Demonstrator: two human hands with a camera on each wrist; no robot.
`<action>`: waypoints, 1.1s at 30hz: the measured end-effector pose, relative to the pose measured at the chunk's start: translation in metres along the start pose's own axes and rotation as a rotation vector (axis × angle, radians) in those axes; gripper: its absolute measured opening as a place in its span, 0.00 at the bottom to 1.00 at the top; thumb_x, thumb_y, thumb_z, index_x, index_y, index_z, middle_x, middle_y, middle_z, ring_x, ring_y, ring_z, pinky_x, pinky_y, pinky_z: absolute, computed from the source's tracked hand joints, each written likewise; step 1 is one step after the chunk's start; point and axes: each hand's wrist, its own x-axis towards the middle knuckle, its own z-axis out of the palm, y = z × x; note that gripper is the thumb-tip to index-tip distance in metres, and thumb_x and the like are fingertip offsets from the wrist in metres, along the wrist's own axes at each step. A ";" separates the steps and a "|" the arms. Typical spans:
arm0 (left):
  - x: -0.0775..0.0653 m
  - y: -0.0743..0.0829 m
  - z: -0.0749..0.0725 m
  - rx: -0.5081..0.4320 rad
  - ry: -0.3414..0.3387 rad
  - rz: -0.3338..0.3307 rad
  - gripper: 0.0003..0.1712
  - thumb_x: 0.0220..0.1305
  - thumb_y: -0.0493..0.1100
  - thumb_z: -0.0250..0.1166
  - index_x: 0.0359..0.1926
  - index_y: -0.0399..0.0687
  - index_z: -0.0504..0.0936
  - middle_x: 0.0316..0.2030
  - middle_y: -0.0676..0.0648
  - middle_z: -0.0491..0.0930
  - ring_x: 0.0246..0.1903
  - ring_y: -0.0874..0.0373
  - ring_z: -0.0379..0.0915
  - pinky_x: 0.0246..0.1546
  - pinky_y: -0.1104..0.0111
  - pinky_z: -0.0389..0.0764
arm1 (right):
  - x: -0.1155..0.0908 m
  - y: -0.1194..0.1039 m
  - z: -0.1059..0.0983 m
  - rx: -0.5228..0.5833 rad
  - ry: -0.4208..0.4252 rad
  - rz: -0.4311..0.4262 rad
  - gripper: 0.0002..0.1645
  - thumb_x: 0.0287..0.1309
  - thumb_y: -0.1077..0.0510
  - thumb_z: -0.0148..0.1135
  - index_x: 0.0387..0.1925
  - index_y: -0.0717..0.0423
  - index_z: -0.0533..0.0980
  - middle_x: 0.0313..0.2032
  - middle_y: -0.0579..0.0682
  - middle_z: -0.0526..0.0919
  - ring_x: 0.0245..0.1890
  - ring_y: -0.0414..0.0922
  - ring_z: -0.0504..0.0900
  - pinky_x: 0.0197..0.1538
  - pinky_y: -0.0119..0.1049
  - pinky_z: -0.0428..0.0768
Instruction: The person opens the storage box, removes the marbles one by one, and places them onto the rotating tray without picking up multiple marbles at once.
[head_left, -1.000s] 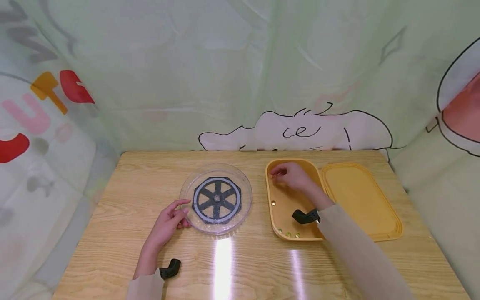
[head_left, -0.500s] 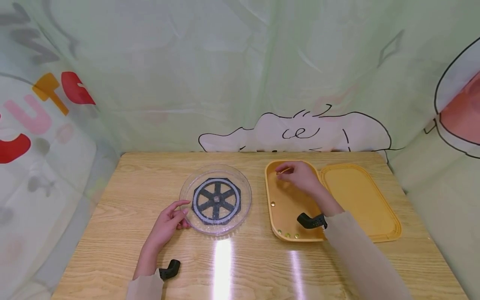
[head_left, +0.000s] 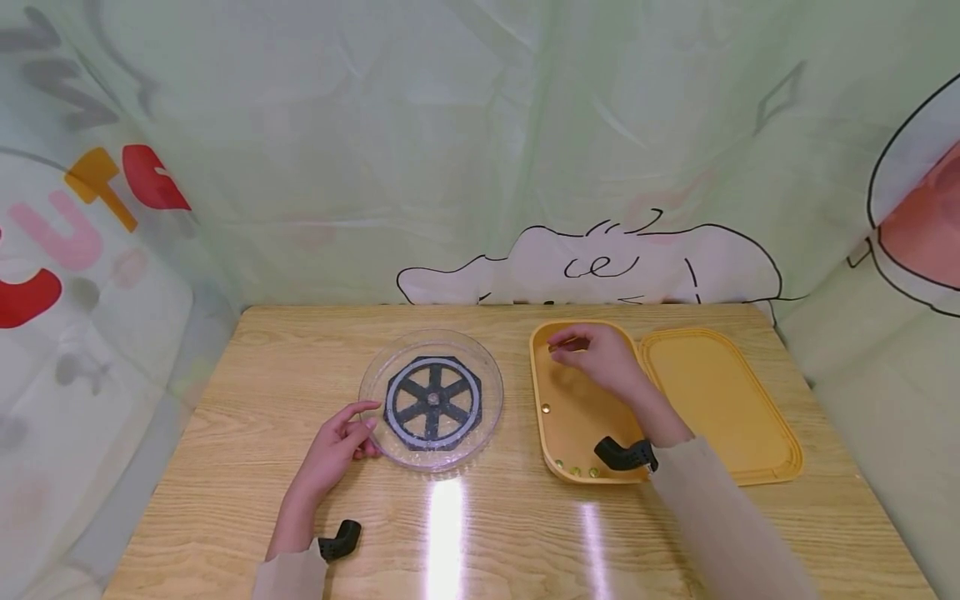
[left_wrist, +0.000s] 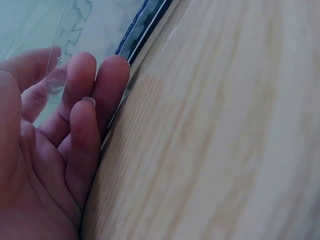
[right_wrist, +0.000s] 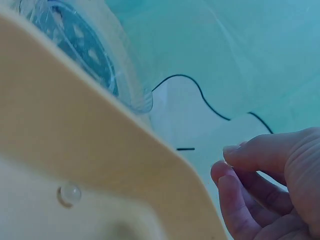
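Note:
A clear round dish [head_left: 491, 367] stands left of centre, showing a dark spoked octagon [head_left: 433, 398] with a pale ring in its middle. My left hand [head_left: 341, 442] holds the dish's near-left rim, which passes between its fingers in the left wrist view; the other fingers curl beside it, close over the wood. My right hand [head_left: 600, 354] is over the far end of the yellow tray [head_left: 577, 400]. Its thumb and fingertips pinch a small glinting thing that looks like a glass marble, mostly hidden by the fingers. One clear marble [right_wrist: 71, 192] lies on the tray floor.
Several greenish marbles [head_left: 594, 472] lie along the tray's near edge. Right of the tray is a flat yellow lid [head_left: 723, 408], partly behind the right sleeve. A printed curtain [head_left: 465, 167] hangs along the far edge of the wooden table [head_left: 292, 350].
My right hand has drawn slightly right and toward me from the tray's far-left corner, its fingertips staying together. The left hand and the dish have kept still.

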 end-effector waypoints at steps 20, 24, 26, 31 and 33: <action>-0.001 0.002 0.000 0.010 0.009 -0.013 0.20 0.74 0.45 0.59 0.63 0.47 0.75 0.28 0.40 0.81 0.29 0.53 0.79 0.32 0.69 0.78 | -0.007 -0.028 0.026 0.140 -0.056 -0.115 0.11 0.59 0.66 0.69 0.44 0.62 0.83 0.41 0.54 0.85 0.44 0.51 0.84 0.44 0.34 0.82; -0.002 0.003 0.000 0.008 0.007 -0.019 0.20 0.74 0.46 0.59 0.63 0.47 0.75 0.28 0.41 0.81 0.30 0.53 0.79 0.32 0.69 0.78 | -0.007 -0.033 0.033 0.115 -0.069 -0.118 0.11 0.59 0.64 0.69 0.44 0.61 0.83 0.41 0.52 0.86 0.43 0.49 0.84 0.45 0.37 0.82; -0.002 0.003 0.000 0.004 0.005 -0.022 0.20 0.74 0.46 0.59 0.64 0.47 0.75 0.28 0.41 0.81 0.30 0.53 0.79 0.32 0.69 0.78 | -0.006 -0.035 0.037 0.114 -0.078 -0.115 0.11 0.59 0.64 0.69 0.44 0.62 0.83 0.41 0.52 0.86 0.44 0.49 0.83 0.45 0.38 0.82; -0.001 0.003 0.000 -0.015 0.000 -0.026 0.21 0.75 0.45 0.58 0.65 0.48 0.74 0.28 0.41 0.81 0.30 0.52 0.79 0.32 0.69 0.79 | -0.005 -0.038 0.048 0.144 -0.107 -0.095 0.11 0.59 0.65 0.69 0.44 0.62 0.83 0.41 0.52 0.85 0.44 0.49 0.82 0.45 0.40 0.82; -0.001 0.003 0.000 -0.021 -0.001 -0.026 0.21 0.75 0.45 0.58 0.65 0.48 0.74 0.28 0.41 0.82 0.30 0.52 0.79 0.32 0.68 0.79 | -0.004 -0.039 0.052 0.150 -0.117 -0.088 0.10 0.59 0.65 0.69 0.44 0.61 0.83 0.41 0.51 0.85 0.44 0.48 0.82 0.45 0.39 0.82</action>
